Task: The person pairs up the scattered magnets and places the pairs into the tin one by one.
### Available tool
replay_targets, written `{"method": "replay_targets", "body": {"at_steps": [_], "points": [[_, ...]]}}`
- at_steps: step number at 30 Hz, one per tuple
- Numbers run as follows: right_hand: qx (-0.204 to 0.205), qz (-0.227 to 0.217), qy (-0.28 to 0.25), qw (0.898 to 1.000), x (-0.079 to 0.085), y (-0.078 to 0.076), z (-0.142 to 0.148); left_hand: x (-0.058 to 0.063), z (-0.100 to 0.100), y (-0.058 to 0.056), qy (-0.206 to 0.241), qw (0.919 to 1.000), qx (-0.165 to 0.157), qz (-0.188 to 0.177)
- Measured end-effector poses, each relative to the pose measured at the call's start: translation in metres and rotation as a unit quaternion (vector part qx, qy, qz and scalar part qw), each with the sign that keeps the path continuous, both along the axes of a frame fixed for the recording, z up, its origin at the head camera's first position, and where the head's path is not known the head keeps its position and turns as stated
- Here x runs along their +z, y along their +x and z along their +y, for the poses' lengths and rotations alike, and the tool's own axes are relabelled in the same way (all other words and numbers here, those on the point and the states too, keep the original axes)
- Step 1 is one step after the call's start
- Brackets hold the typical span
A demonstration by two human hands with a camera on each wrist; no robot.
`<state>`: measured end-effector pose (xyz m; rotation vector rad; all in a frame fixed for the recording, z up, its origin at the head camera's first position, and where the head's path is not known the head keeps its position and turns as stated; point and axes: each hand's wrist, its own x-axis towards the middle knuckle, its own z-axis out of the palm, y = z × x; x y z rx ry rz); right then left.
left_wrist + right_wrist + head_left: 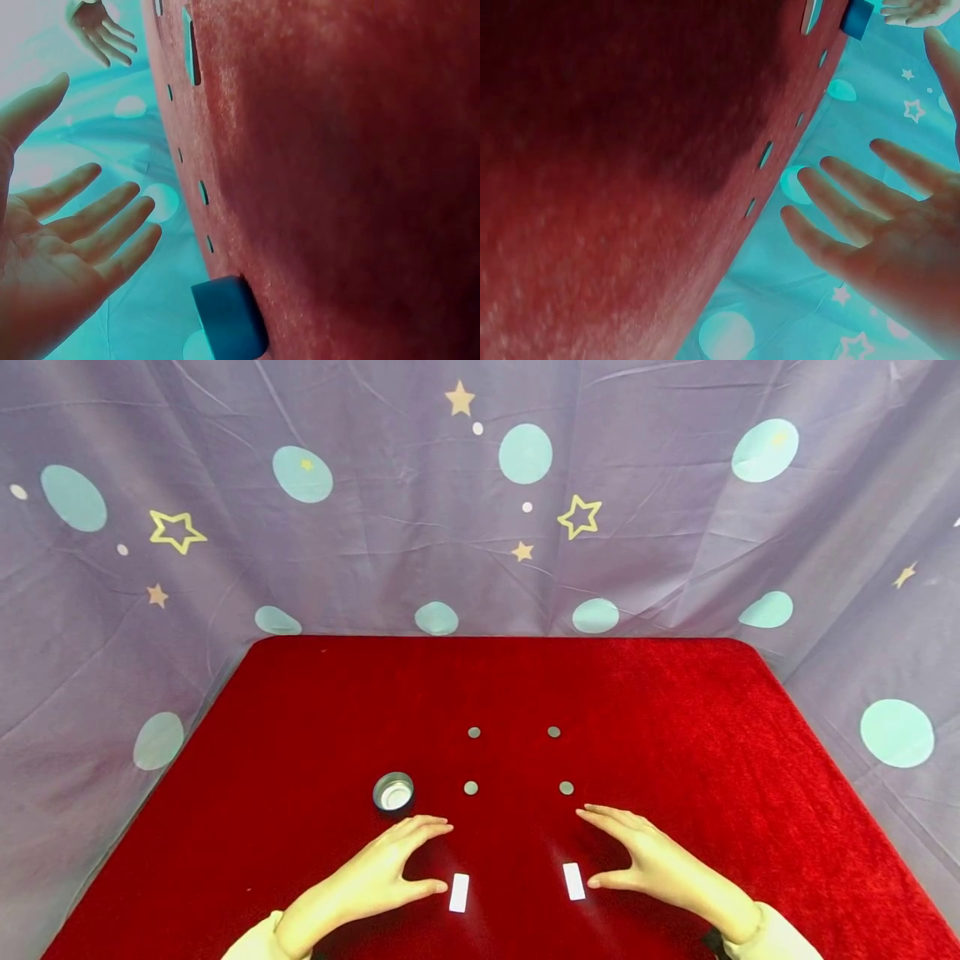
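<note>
My left hand (382,870) hovers over the red cloth with fingers spread and holds nothing. Its thumb points at a small white rectangular block (459,893), and its fingers lie just in front of a round, shallow metal tin (393,792). Mirroring it, my right hand (648,860) is held with relaxed, parted fingers and nothing in them. A second white block (573,882) lies by the right thumb. Beyond the right fingertips is a flat grey disc (566,787). In the left wrist view the tin (231,319) shows a dark blue side wall.
Three more flat grey discs lie on the cloth: one to the right of the tin (471,787), and two farther back, a left disc (474,732) and a right disc (553,732). The red table (360,693) is bordered by a patterned curtain (390,552).
</note>
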<state>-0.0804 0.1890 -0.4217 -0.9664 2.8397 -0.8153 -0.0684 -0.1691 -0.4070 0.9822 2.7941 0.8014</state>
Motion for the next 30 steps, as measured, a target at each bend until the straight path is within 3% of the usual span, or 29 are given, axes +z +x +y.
{"method": "replay_targets", "body": {"at_steps": [6, 16, 24, 30], "points": [[0.024, -0.018, -0.004, 1.0, -0.002, 0.0, -0.004, -0.005, 0.003, -0.001, 0.01, 0.9996, -0.021, -0.014], [0.066, -0.028, -0.027, 0.997, -0.004, 0.0, -0.011, -0.01, 0.007, -0.001, 0.018, 0.9962, -0.043, -0.073], [0.075, -0.092, -0.036, 0.992, -0.008, -0.002, -0.013, -0.013, 0.009, -0.001, 0.004, 0.9919, -0.059, -0.112], [0.079, -0.108, -0.034, 0.99, -0.013, -0.002, -0.016, -0.017, 0.011, 0.0, -0.009, 0.9905, -0.066, -0.12]]}}
